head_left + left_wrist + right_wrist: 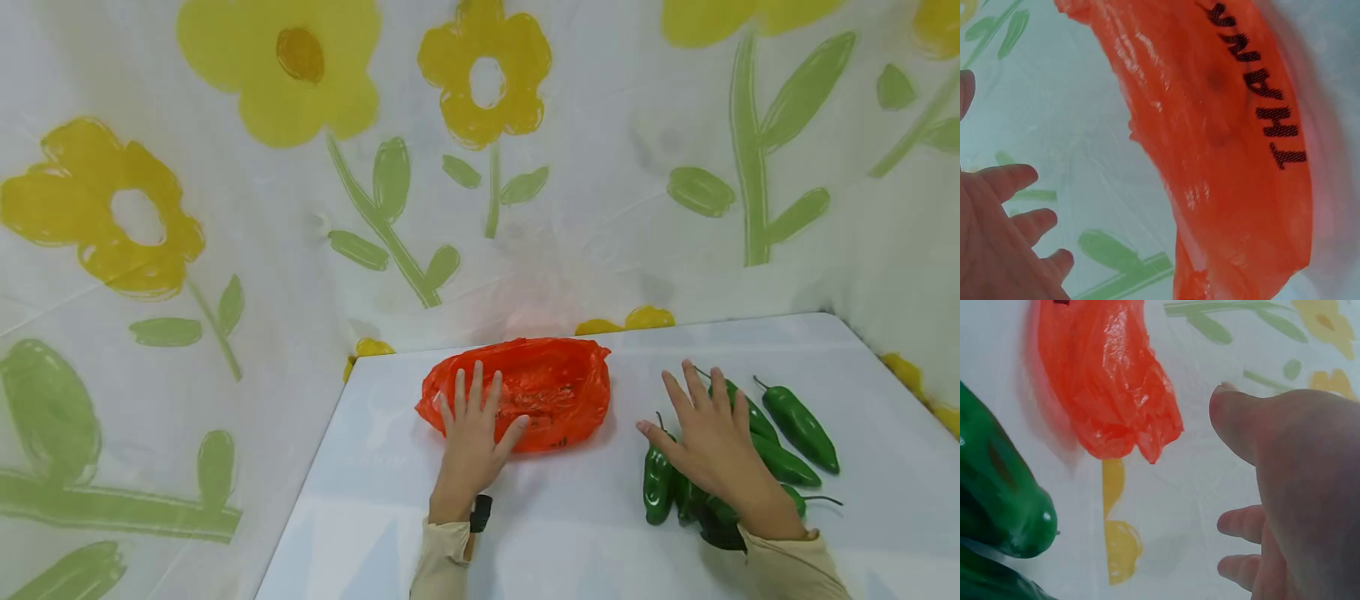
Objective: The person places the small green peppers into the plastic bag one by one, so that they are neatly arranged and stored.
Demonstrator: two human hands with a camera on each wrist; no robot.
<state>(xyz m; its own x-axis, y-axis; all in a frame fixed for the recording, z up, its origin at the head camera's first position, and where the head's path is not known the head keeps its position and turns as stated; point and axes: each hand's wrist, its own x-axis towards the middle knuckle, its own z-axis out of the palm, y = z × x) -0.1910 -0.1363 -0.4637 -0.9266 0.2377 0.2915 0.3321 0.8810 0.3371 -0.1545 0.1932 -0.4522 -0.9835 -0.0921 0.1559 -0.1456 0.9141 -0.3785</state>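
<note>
A red plastic bag point(558, 400) with black printed letters lies with its mouth spread wide on the white table. In the left wrist view the letters on the bag point(1229, 156) read "THAN", the rest being cut off. My left hand point(474, 450) hovers at the bag's near left side, fingers spread, holding nothing. To the right, my right hand point(716, 446) is held over a pile of green peppers point(798, 429), its fingers straight and apart; it partly hides them. In the right wrist view a glossy pepper point(997, 481) shows at the left edge, apart from the thumb.
The white table point(360, 475) meets a pale curtain point(600, 183) printed with yellow flowers and green leaves at the back and sides. A dark leaf-like thing point(720, 533) lies beneath the right wrist. A black band point(481, 513) sits on the left wrist.
</note>
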